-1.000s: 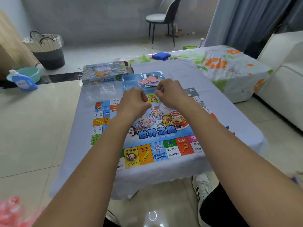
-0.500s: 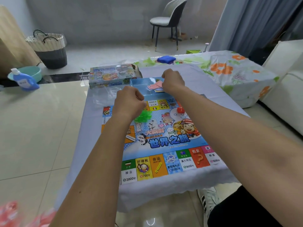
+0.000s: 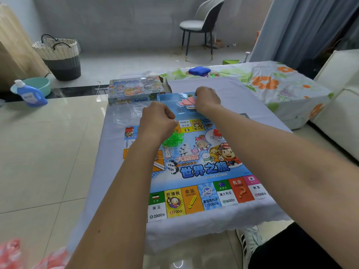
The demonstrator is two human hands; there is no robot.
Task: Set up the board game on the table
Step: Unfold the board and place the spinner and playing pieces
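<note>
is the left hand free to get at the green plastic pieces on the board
Probably yes: the left hand hovers right above the green pieces, nothing lies between, though its curled fingers may already hold something.

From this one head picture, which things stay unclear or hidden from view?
- What the left hand holds, if anything: its curled fingers face away.
- What the right hand grasps in the blue tray: the hand covers the cards there.
- The green pieces: partly behind the left wrist, too blurred to count.
- The board, left side: covered by the left forearm.
- The red thing at the bottom left: blurred, cut by the edge.
</note>
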